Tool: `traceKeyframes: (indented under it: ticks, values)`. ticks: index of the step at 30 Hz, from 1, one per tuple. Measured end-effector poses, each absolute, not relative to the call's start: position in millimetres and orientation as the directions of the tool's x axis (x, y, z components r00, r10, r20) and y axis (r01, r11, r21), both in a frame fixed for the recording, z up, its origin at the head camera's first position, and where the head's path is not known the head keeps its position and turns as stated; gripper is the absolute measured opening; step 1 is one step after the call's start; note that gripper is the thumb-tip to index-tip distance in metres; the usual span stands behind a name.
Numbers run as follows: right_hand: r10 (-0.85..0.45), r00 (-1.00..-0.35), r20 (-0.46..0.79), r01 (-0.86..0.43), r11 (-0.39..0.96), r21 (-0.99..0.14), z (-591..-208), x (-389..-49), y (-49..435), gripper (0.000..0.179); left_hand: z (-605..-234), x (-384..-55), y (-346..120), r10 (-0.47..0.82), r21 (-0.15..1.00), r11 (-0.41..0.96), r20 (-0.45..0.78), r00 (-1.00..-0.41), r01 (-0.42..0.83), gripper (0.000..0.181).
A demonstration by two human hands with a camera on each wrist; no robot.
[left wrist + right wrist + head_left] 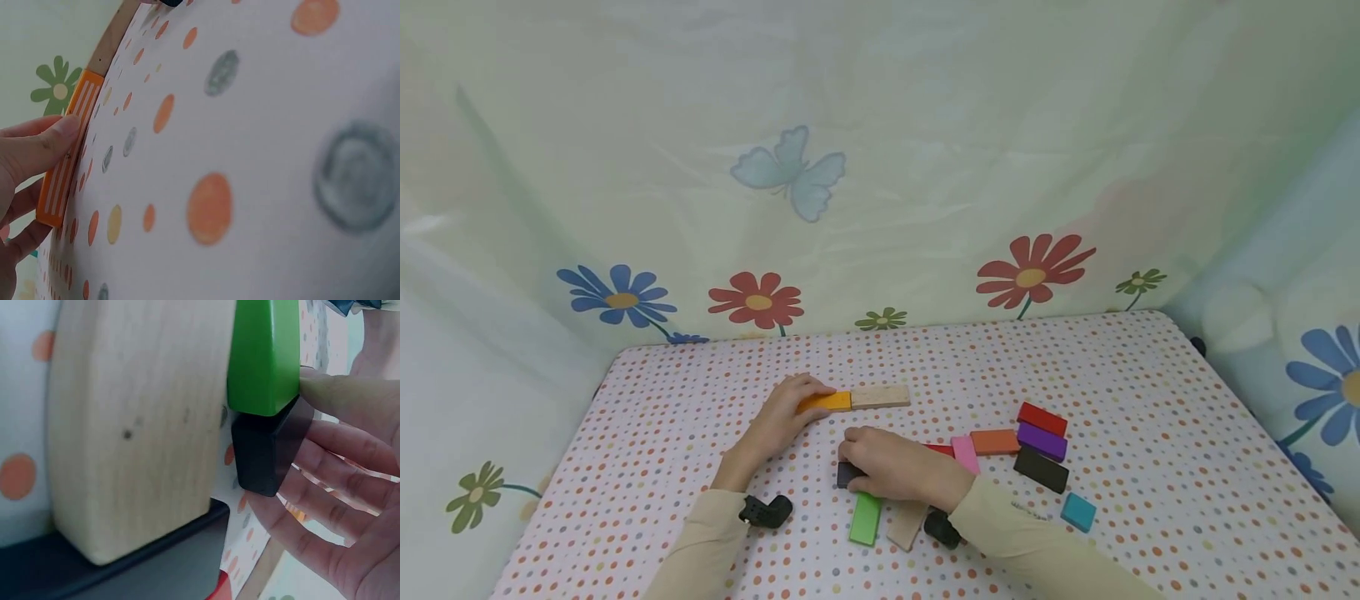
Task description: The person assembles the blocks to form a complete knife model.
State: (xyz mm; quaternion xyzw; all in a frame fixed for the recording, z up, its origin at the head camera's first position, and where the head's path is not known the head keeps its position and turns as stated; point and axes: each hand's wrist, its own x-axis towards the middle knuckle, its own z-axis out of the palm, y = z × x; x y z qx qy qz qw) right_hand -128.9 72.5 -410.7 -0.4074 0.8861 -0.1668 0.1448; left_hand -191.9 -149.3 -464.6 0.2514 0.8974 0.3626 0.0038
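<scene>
My left hand (782, 417) pinches an orange block (837, 402) between thumb and fingers, as the left wrist view shows the striped side of that block (70, 147). The orange block lies end to end with a plain wooden block (880, 396). My right hand (895, 462) holds a small black block (256, 453) between thumb and fingertips. This black block meets the end of a green block (865, 518). Beside the green one lies a second wooden block (144, 425), its end against another dark block (187, 559) that my right hand hides in the head view.
Right of my right hand lie a partly covered red block (940, 450), a pink block (966, 455) and an orange-red block (995, 442). Further right are red (1042, 418), purple (1042, 442) and black (1041, 469) blocks, and a teal block (1078, 512). A dotted cloth (685, 400) covers the table.
</scene>
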Motion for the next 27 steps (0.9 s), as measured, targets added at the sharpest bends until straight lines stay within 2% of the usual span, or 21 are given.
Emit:
traceKeyframes:
  ticks: [9,17,22,27]
  values:
    - [-0.741,-0.667,-0.081,-0.680,0.649,-0.342,-418.6,-125.4,73.3,0.030,-463.9,-189.9,-149.7,0.447,0.656,0.615,0.169,-0.879,0.438,0.031]
    - [-0.725,-0.682,-0.092,-0.604,0.630,-0.488,-419.0,-129.4,84.9,0.031,-459.5,-188.4,-150.5,0.436,0.662,0.624,0.149,-0.888,0.417,0.031]
    - [-0.725,-0.689,-0.022,-0.574,0.563,-0.595,-415.4,-136.8,104.7,0.036,-458.4,-189.1,-148.9,0.430,0.667,0.626,0.137,-0.892,0.404,0.031]
    - [-0.692,-0.719,0.069,-0.577,0.538,-0.614,-406.1,-145.5,129.6,0.038,-458.8,-189.0,-147.5,0.432,0.672,0.618,0.143,-0.891,0.407,0.031]
